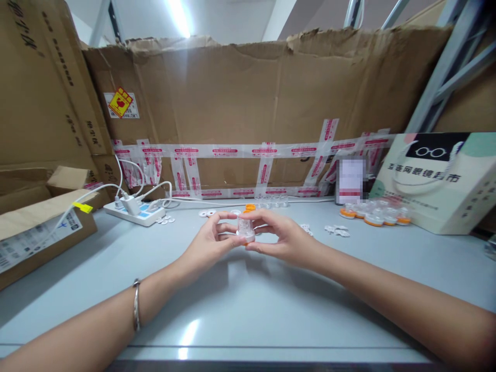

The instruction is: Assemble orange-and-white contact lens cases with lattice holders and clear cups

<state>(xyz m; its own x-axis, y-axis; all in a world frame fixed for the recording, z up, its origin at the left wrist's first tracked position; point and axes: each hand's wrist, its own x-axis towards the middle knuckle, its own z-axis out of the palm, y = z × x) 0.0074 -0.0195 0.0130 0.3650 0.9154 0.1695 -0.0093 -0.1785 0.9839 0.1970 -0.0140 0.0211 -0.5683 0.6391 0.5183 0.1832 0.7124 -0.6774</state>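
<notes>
Bare forearms [168, 279] cross the table [240, 315], left hand [209, 242] and right hand [285, 238] gripping a clear plastic cup [245, 226], seemingly adjusting it, the next move wanting even pressure.

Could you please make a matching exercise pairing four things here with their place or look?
1. clear piece
2. power strip
3. bracelet
4. bag

A. around the left wrist
B. standing at the right, bearing a drawing of glasses
C. held between the left hand and right hand
D. white, left of both hands

Pairs: 1-C, 2-D, 3-A, 4-B
</notes>
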